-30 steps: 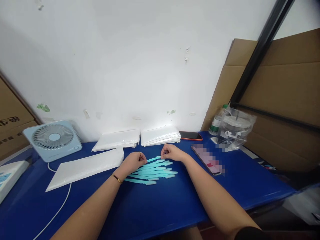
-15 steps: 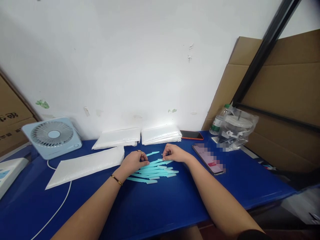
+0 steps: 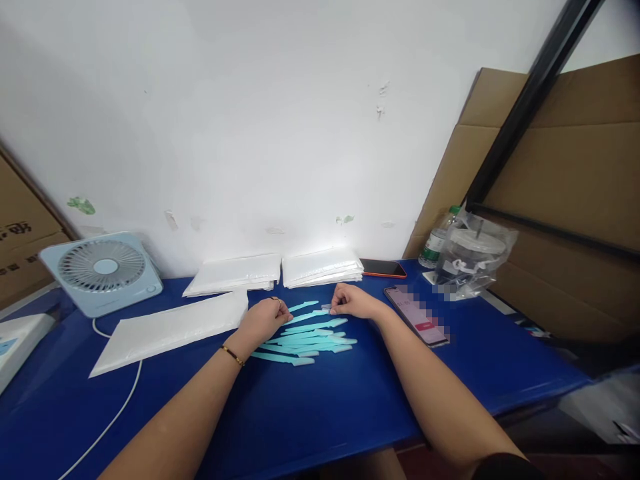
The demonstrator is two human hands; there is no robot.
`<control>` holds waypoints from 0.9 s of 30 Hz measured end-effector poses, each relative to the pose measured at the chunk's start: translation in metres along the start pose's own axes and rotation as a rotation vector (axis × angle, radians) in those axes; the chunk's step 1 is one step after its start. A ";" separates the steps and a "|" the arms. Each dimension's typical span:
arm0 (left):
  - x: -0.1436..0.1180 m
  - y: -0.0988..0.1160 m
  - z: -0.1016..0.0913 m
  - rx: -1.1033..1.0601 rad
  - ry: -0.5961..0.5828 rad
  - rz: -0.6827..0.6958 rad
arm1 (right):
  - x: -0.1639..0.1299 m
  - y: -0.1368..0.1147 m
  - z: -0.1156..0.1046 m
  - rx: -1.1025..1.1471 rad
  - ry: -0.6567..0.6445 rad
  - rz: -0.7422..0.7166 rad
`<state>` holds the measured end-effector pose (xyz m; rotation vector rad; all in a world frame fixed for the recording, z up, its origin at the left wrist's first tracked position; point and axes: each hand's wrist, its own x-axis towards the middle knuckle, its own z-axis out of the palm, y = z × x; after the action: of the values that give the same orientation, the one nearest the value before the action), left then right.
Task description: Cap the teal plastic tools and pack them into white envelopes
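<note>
My left hand (image 3: pixel 267 321) pinches the handle end of a turquoise eyebrow razor (image 3: pixel 311 314), its blade end pointing right. My right hand (image 3: pixel 353 301) is closed, thumb and finger pinching a small clear blade cap (image 3: pixel 326 307) close to that razor's tip. Whether the cap sits on the blade or just beside it, I cannot tell. Just behind lies a single turquoise razor (image 3: pixel 306 305). Nearer to me, a loose pile of several turquoise razors (image 3: pixel 310 343) is fanned out on the blue table (image 3: pixel 320 407), some with pale, see-through tips. My left fingers partly cover the handles.
Two stacks of white padded mailers (image 3: pixel 235 272) stand against the wall; one white mailer (image 3: pixel 175 330) lies left of my hands. A light-blue fan (image 3: pixel 106 270) with a white cable stands left. On the right are a phone (image 3: pixel 417 317), another phone (image 3: pixel 384 269), a bottle (image 3: pixel 435 243) and a bagged cup (image 3: pixel 473 257).
My left hand has shifted slightly back and left. One razor now lies apart from the pile, held between my hands. My right hand has moved slightly back and right, with the clear cap showing.
</note>
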<state>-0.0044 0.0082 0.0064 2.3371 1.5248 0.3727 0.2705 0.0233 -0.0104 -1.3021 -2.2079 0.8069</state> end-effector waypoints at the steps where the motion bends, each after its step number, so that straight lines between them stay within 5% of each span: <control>1: 0.000 -0.001 -0.001 0.010 0.003 0.001 | 0.000 0.001 -0.002 -0.006 0.021 0.011; 6: -0.003 0.000 -0.004 0.038 0.048 0.002 | -0.010 -0.006 -0.016 -0.021 0.102 0.033; 14: -0.007 0.012 0.003 -0.044 -0.089 0.171 | -0.019 -0.012 -0.016 -0.034 -0.155 0.030; 24: -0.004 -0.004 -0.013 0.023 0.011 0.000 | -0.018 -0.005 -0.024 -0.074 0.122 0.077; 27: -0.006 -0.003 -0.014 0.023 0.012 0.013 | -0.018 -0.007 -0.022 -0.072 0.118 0.026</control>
<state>-0.0152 0.0059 0.0177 2.3673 1.5284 0.3756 0.2886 0.0102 0.0087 -1.3781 -2.1485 0.6477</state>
